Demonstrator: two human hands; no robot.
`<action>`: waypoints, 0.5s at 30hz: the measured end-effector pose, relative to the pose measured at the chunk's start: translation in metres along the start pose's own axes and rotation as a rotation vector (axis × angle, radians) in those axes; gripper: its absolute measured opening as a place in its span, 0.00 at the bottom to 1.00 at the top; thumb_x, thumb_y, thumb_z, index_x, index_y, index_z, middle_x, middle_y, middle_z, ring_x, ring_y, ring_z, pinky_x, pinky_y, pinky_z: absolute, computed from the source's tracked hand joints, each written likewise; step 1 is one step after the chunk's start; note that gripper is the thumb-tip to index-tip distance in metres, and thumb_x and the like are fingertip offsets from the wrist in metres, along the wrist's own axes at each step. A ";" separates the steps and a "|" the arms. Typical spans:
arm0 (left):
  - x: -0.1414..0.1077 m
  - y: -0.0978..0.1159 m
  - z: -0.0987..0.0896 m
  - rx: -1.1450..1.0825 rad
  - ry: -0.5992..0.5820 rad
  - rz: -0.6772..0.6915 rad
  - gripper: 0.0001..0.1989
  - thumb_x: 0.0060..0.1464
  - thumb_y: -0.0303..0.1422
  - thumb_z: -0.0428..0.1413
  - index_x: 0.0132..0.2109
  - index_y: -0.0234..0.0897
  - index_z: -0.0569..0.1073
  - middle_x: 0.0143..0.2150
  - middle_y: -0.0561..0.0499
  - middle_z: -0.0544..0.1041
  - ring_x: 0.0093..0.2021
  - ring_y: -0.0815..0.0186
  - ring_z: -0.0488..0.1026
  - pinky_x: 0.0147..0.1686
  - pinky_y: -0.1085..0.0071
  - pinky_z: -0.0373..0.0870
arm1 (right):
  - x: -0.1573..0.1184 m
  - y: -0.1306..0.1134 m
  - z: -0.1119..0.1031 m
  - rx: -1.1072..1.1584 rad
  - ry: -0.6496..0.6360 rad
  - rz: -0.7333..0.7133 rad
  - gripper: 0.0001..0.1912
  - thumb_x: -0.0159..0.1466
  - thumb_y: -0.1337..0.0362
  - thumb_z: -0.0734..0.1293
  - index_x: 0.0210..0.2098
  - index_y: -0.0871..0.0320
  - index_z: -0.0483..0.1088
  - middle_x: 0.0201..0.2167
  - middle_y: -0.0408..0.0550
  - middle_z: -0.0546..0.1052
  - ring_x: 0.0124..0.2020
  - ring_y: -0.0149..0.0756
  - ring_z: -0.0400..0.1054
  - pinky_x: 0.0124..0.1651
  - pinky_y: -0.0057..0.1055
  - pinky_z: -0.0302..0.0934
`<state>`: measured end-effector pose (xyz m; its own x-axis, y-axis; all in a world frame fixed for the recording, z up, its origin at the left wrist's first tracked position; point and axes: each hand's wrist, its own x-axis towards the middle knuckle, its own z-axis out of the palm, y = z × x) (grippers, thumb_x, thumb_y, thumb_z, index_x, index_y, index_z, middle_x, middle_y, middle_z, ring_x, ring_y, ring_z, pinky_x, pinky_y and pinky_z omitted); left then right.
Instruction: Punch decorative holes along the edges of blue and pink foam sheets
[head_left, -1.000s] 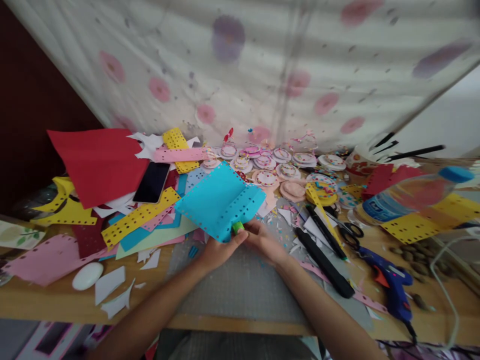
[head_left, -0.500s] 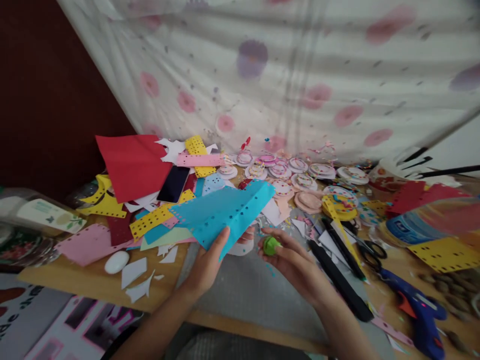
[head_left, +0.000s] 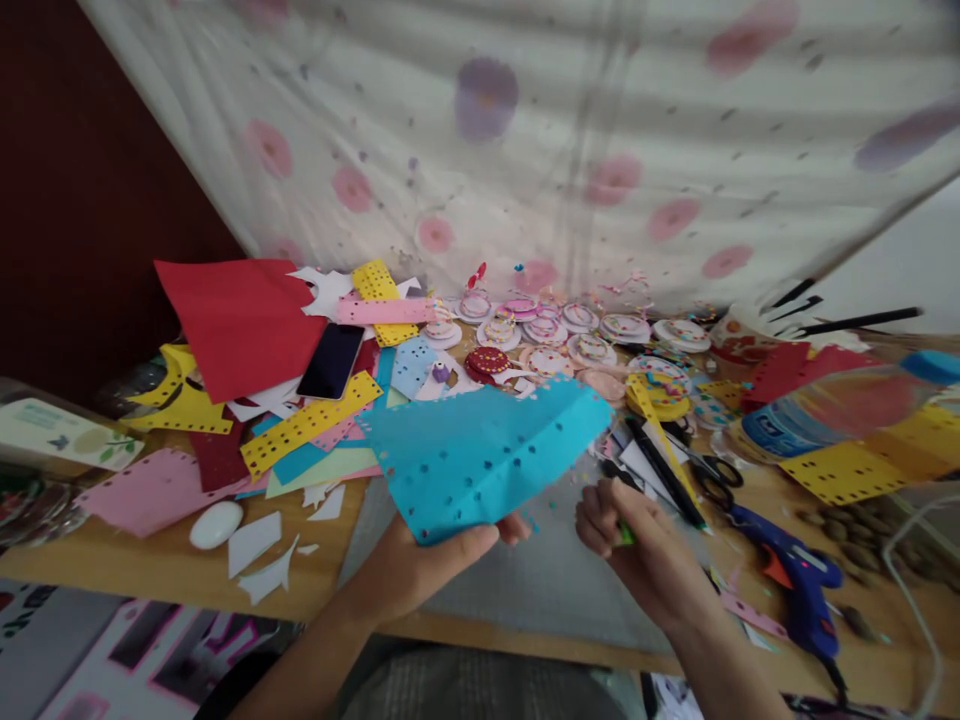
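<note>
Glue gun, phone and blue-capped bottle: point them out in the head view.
Glue gun (head_left: 808, 600): head view, on its handle.
Phone (head_left: 330, 362): head view, mid-screen.
Blue-capped bottle (head_left: 780, 425): head view, on its label.

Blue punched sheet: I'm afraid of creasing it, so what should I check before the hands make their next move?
1. Blue punched sheet gripped by left hand: ok.
2. Sheet lying flat: not ok; it is raised and bent.
3. Right hand apart from the sheet: ok.
4. Green piece in the right hand, which way it faces: cannot tell, mostly hidden by fingers.
5. Scissors apart from the sheet: ok.
6. Sheet's underside undamaged: cannot tell.
</note>
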<state>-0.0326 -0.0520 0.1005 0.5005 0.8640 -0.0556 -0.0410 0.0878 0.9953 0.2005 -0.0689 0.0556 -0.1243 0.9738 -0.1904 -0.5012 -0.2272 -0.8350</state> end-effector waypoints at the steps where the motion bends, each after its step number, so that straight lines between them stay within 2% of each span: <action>1: -0.003 0.002 -0.001 0.022 -0.069 -0.043 0.10 0.57 0.36 0.53 0.39 0.41 0.79 0.40 0.48 0.80 0.43 0.57 0.76 0.48 0.60 0.71 | -0.001 0.002 0.000 -0.014 -0.055 -0.005 0.23 0.61 0.48 0.64 0.19 0.58 0.65 0.16 0.39 0.58 0.18 0.27 0.53 0.22 0.27 0.48; 3: -0.009 0.002 -0.003 0.055 -0.223 -0.120 0.12 0.57 0.37 0.52 0.41 0.42 0.79 0.41 0.48 0.80 0.45 0.56 0.75 0.49 0.60 0.70 | -0.004 0.007 -0.001 -0.102 -0.124 0.000 0.26 0.59 0.42 0.63 0.19 0.58 0.66 0.15 0.40 0.60 0.17 0.29 0.55 0.23 0.29 0.49; 5: -0.016 -0.003 -0.005 0.041 -0.313 -0.187 0.12 0.57 0.38 0.52 0.43 0.44 0.78 0.43 0.48 0.79 0.47 0.57 0.75 0.51 0.60 0.69 | -0.008 0.011 -0.005 -0.281 -0.051 0.002 0.26 0.57 0.42 0.65 0.17 0.58 0.66 0.14 0.43 0.63 0.19 0.31 0.58 0.25 0.30 0.53; 6: -0.021 -0.009 -0.006 0.015 -0.312 -0.216 0.12 0.57 0.38 0.52 0.44 0.44 0.78 0.44 0.47 0.79 0.47 0.57 0.75 0.51 0.59 0.69 | -0.010 0.014 -0.008 -0.386 0.022 -0.008 0.25 0.56 0.44 0.66 0.16 0.57 0.65 0.15 0.43 0.65 0.20 0.32 0.59 0.26 0.31 0.55; 8: -0.029 -0.022 -0.006 -0.067 -0.225 -0.275 0.12 0.55 0.39 0.55 0.44 0.42 0.77 0.43 0.46 0.79 0.45 0.57 0.75 0.48 0.60 0.71 | -0.017 0.018 -0.016 -0.571 0.170 -0.040 0.23 0.55 0.47 0.69 0.14 0.57 0.65 0.15 0.45 0.68 0.22 0.35 0.63 0.29 0.31 0.59; 10: -0.037 -0.038 -0.006 -0.146 -0.050 -0.330 0.13 0.54 0.41 0.57 0.43 0.40 0.75 0.37 0.46 0.80 0.37 0.60 0.77 0.40 0.63 0.73 | -0.025 0.022 -0.025 -0.685 0.229 -0.052 0.23 0.53 0.46 0.69 0.13 0.56 0.67 0.16 0.46 0.71 0.23 0.37 0.66 0.29 0.31 0.62; 12: -0.044 -0.052 -0.007 -0.174 0.105 -0.366 0.15 0.52 0.43 0.59 0.42 0.38 0.74 0.33 0.49 0.78 0.30 0.63 0.75 0.32 0.66 0.74 | -0.032 0.027 -0.030 -0.751 0.219 -0.024 0.23 0.51 0.45 0.70 0.13 0.56 0.68 0.15 0.46 0.71 0.20 0.37 0.66 0.26 0.30 0.63; 15: -0.050 -0.061 -0.014 -0.124 0.250 -0.377 0.19 0.47 0.47 0.61 0.37 0.36 0.74 0.25 0.53 0.72 0.23 0.67 0.70 0.22 0.70 0.72 | -0.034 0.032 -0.029 -0.857 0.198 -0.018 0.21 0.52 0.46 0.69 0.15 0.55 0.70 0.13 0.44 0.70 0.17 0.35 0.65 0.21 0.28 0.61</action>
<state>-0.0676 -0.0938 0.0412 0.2768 0.8521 -0.4443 -0.0066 0.4640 0.8858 0.2138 -0.1094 0.0198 0.0678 0.9788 -0.1931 0.3233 -0.2047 -0.9239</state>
